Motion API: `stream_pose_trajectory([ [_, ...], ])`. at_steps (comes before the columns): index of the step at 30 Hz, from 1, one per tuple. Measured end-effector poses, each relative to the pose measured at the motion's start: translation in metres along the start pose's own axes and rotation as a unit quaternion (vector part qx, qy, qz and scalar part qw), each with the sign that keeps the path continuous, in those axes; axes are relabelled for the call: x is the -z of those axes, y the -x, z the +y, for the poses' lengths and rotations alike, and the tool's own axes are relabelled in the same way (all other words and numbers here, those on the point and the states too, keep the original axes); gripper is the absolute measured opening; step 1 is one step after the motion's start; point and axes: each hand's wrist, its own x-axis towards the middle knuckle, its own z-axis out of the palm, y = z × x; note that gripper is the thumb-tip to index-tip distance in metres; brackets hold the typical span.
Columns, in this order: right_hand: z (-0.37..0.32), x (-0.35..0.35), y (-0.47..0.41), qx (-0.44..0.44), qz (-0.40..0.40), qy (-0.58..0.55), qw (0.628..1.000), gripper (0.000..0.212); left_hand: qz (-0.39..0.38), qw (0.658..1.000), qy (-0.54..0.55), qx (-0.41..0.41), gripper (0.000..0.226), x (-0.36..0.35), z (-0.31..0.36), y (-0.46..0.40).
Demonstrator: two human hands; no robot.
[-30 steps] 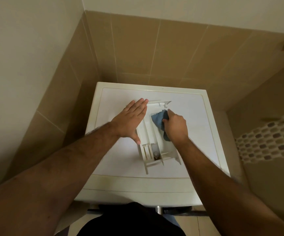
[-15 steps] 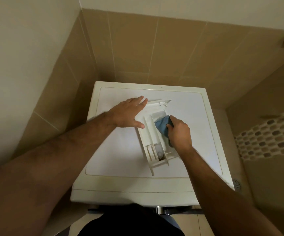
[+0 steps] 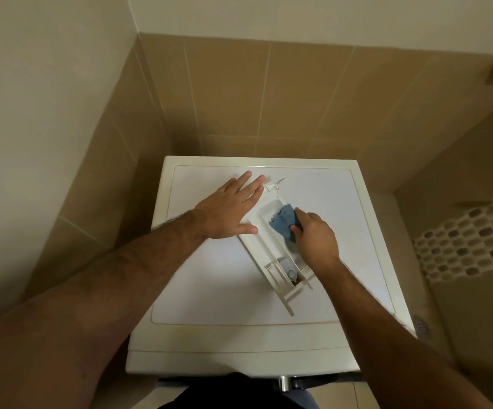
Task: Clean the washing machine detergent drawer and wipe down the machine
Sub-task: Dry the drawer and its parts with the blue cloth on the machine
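The drawer (image 3: pixel 271 240) lies on the washer (image 3: pixel 209 278) top, long axis running 11 to 5 o'clock. The right hand (image 3: pixel 316 236) pinches a cloth (image 3: pixel 283 221) inside its upper compartment; the left hand (image 3: pixel 229 209), fingers flat and spread, braces the 9 o'clock wall.

**Drawer out on the machine top**

I see the white detergent drawer (image 3: pixel 271 246) lying diagonally on the washing machine (image 3: pixel 209 290) lid, compartments up. A crumpled blue cloth (image 3: pixel 283 222) sits in its long compartment, just beyond my right fingertips (image 3: pixel 296 228).
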Motion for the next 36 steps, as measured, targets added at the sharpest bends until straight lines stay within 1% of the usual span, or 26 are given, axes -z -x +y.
stream_pose_trajectory([
  [2, -0.009, 0.003, -0.009, 0.031, 0.025, -0.02, 0.999, 0.021, 0.0, 1.0, 0.005, -0.002, 0.092, -0.002, 0.0, 0.0],
  [4, -0.023, 0.007, -0.022, 0.053, 0.06, -0.07, 0.994, 0.012, -0.004, 1.0, 0.027, -0.001, 0.088, -0.002, -0.001, -0.001],
  [5, -0.027, 0.007, -0.027, 0.066, 0.064, -0.088, 0.992, 0.008, -0.005, 0.999, 0.035, 0.001, 0.085, -0.003, 0.0, -0.002],
  [8, -0.027, 0.0, -0.029, 0.088, 0.057, -0.101, 0.989, 0.009, -0.004, 0.999, 0.041, 0.002, 0.08, -0.005, 0.0, -0.003],
  [11, -0.015, -0.001, -0.011, 0.042, 0.016, -0.071, 0.996, 0.031, 0.002, 0.999, 0.039, 0.005, 0.075, -0.007, 0.0, -0.005],
  [13, -0.006, -0.003, 0.0, 0.031, 0.011, -0.073, 0.997, 0.025, 0.007, 0.999, 0.044, 0.01, 0.07, -0.008, 0.0, -0.005],
  [15, 0.003, -0.003, 0.009, 0.022, 0.003, -0.105, 0.994, 0.019, 0.017, 0.998, 0.056, 0.01, 0.065, -0.009, 0.0, -0.004],
  [18, 0.017, -0.002, 0.026, 0.004, -0.016, -0.1, 0.995, 0.021, 0.036, 0.996, 0.075, 0.008, 0.061, -0.012, -0.001, -0.004],
  [22, 0.032, 0.001, 0.05, -0.028, -0.021, -0.101, 0.994, 0.019, 0.055, 0.995, 0.079, 0.011, 0.062, -0.018, -0.002, -0.006],
  [26, 0.044, 0.006, 0.071, -0.057, -0.029, -0.104, 0.993, 0.021, 0.062, 0.995, 0.076, 0.009, 0.063, -0.023, -0.003, -0.005],
  [29, 0.053, 0.014, 0.08, -0.095, -0.062, -0.107, 0.988, 0.018, 0.049, 0.995, 0.081, 0.013, 0.064, -0.023, -0.005, -0.006],
  [31, 0.054, 0.03, 0.082, -0.108, -0.074, -0.11, 0.985, 0.014, 0.031, 0.993, 0.11, 0.012, 0.064, -0.017, -0.005, -0.005],
  [32, 0.051, 0.04, 0.081, -0.116, -0.072, -0.118, 0.984, 0.015, 0.032, 0.988, 0.15, 0.021, 0.064, -0.011, -0.005, -0.002],
  [33, 0.047, 0.051, 0.078, -0.126, -0.064, -0.137, 0.98, 0.016, 0.052, 0.978, 0.199, 0.043, 0.063, -0.006, -0.005, 0.002],
  [34, 0.043, 0.06, 0.072, -0.132, -0.052, -0.163, 0.976, 0.017, 0.088, 0.964, 0.241, 0.072, 0.06, -0.001, -0.006, 0.007],
  [35, 0.036, 0.069, 0.065, -0.135, -0.031, -0.188, 0.972, 0.016, 0.125, 0.951, 0.262, 0.103, 0.055, 0.003, -0.007, 0.013],
  [36, 0.03, 0.074, 0.054, -0.123, -0.006, -0.185, 0.975, 0.016, 0.147, 0.942, 0.271, 0.132, 0.05, 0.006, -0.01, 0.018],
])
